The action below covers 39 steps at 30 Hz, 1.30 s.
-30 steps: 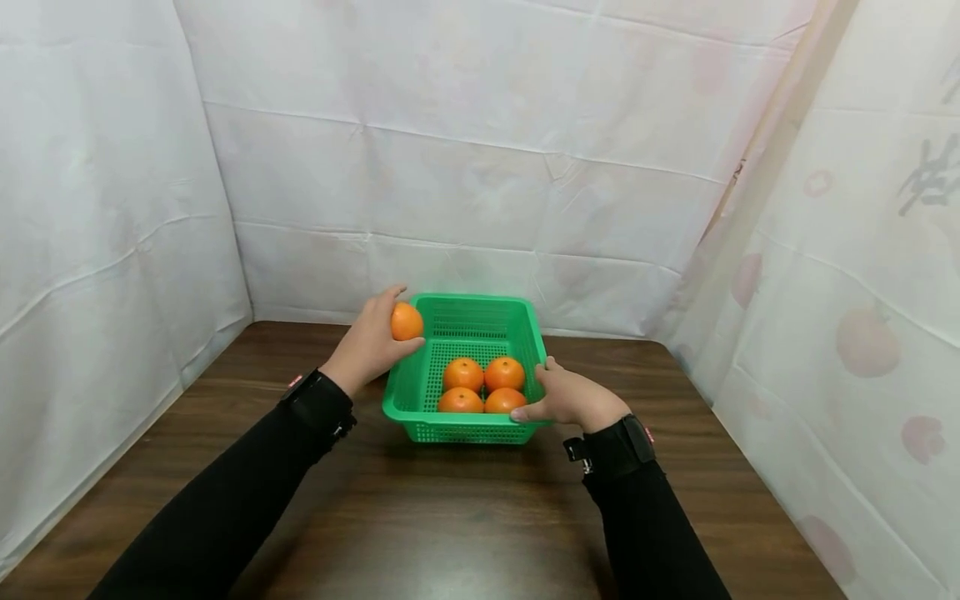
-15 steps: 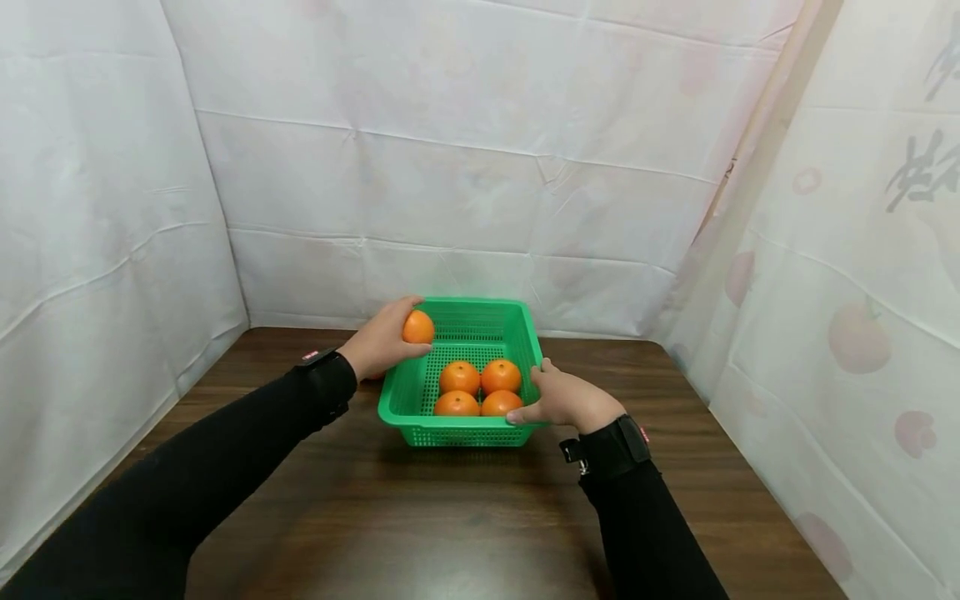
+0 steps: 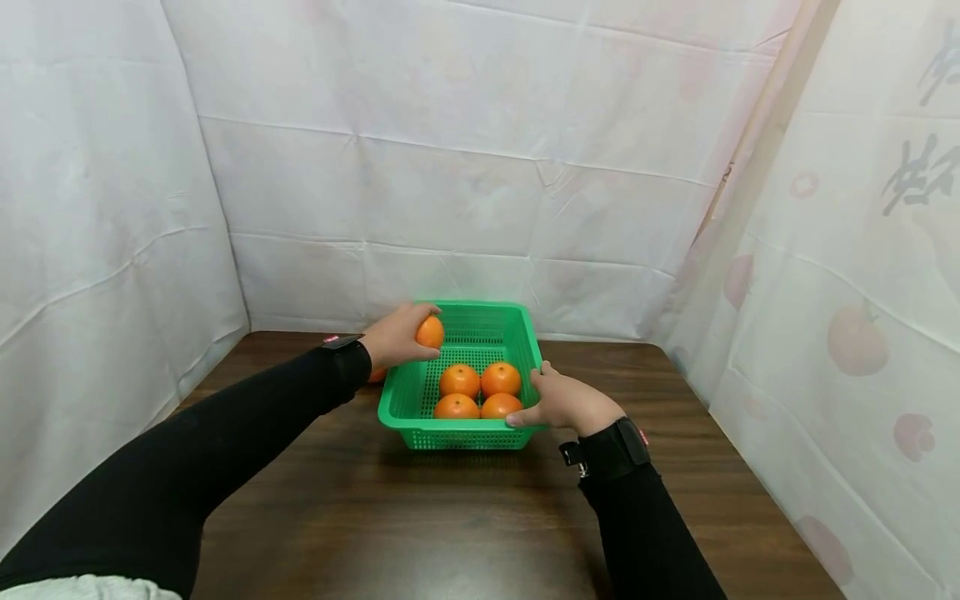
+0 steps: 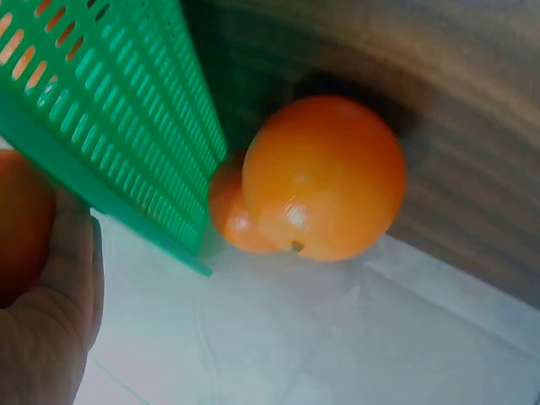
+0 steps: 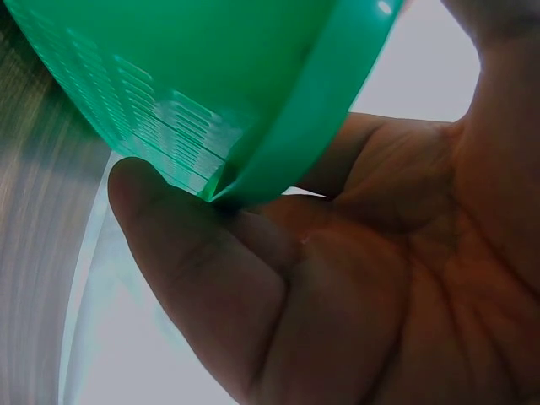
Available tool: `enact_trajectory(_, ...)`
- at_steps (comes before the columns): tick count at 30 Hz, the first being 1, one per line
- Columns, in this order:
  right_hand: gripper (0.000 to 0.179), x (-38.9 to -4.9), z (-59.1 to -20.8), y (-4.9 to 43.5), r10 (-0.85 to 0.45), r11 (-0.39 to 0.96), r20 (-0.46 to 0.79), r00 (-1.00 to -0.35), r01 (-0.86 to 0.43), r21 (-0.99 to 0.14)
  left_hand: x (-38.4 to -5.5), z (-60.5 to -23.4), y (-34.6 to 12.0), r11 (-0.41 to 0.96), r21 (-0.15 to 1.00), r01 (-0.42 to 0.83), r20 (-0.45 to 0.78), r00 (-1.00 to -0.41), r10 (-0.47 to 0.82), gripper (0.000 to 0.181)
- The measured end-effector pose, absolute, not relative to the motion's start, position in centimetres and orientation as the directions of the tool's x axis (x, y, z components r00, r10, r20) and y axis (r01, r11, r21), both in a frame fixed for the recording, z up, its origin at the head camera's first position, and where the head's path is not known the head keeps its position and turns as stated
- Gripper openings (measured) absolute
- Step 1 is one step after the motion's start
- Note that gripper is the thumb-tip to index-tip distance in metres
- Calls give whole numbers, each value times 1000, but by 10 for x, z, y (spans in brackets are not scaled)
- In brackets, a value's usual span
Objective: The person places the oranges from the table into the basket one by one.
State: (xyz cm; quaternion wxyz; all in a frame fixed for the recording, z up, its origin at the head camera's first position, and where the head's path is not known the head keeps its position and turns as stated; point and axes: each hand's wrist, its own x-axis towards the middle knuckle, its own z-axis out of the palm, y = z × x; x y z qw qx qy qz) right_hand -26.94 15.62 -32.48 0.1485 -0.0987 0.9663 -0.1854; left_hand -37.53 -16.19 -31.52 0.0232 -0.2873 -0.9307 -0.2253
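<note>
My left hand (image 3: 400, 336) holds an orange (image 3: 431, 332) over the left back part of a green plastic basket (image 3: 450, 436), with the thumb on its near side. Several oranges (image 3: 501, 379) sit together in the basket's front half. On the front right corner, my right hand (image 3: 573, 402) grips the rim, thumb over the front edge and fingers along the right side. In the right wrist view, fingers (image 5: 194, 261) lie against the outside of the basket wall (image 5: 194, 126). The held orange (image 4: 21, 224) shows only partly in the left wrist view.
Outside the basket's left wall, two more oranges (image 4: 325, 177) rest on the dark wooden table (image 3: 450, 517); my left wrist mostly hides them in the head view. White sheeting (image 3: 450, 167) hangs behind the table and along both sides.
My left hand has moved right with its orange, from beside the basket's left rim to over the basket. The right hand stays on the front right corner.
</note>
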Motion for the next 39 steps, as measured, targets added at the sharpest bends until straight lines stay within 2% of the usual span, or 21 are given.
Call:
enact_trajectory(8,110,-267,-324,156,-246,910,-254,-935,-133,-392,-391,-306,-144,793,269,547,89,-834,545,76)
enact_trajectory(18,109,-268,-324,154,-248,911,-247,-937,-139,-387,-401,-287,-134,805,233,546,-7,-827,563,71)
enact_trajectory(30,109,-270,-324,155,-240,908,-251,-938,-125,-399,-429,-267,-137,794,214,569,10,-814,581,68)
enact_trajectory(39,107,-267,-322,159,-227,914,-250,-941,-117,-388,-443,-256,-126,819,124,561,55,-828,559,64)
